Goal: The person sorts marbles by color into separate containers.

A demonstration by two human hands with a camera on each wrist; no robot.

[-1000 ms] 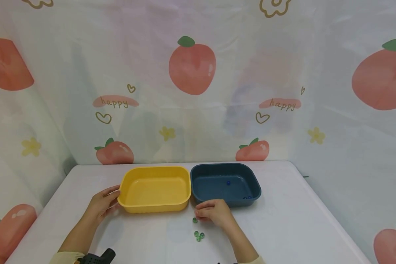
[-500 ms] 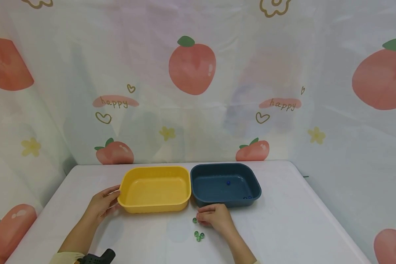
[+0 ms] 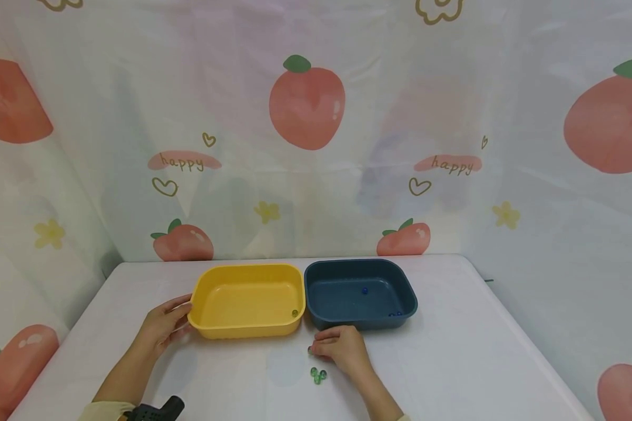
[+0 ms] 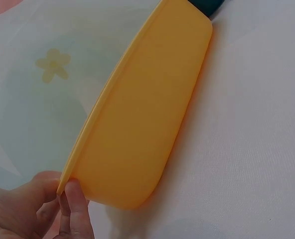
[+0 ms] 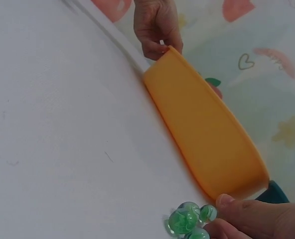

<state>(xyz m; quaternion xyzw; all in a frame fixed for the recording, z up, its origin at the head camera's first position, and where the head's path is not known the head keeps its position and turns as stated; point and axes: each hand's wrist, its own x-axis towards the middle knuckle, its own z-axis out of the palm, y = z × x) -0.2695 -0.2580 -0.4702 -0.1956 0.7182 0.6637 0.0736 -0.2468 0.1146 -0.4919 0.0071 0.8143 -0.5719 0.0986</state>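
The left hand (image 3: 162, 327) holds the left side of a yellow tray (image 3: 242, 301) containing one marble (image 3: 295, 313). The right hand (image 3: 342, 349) pinches a green marble (image 3: 310, 350) near a navy tray (image 3: 337, 301) containing blue marbles (image 3: 365, 290).

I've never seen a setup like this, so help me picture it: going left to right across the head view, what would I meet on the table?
Left hand → yellow tray → cluster of three green marbles → lone blue marble → two blue marbles close together.
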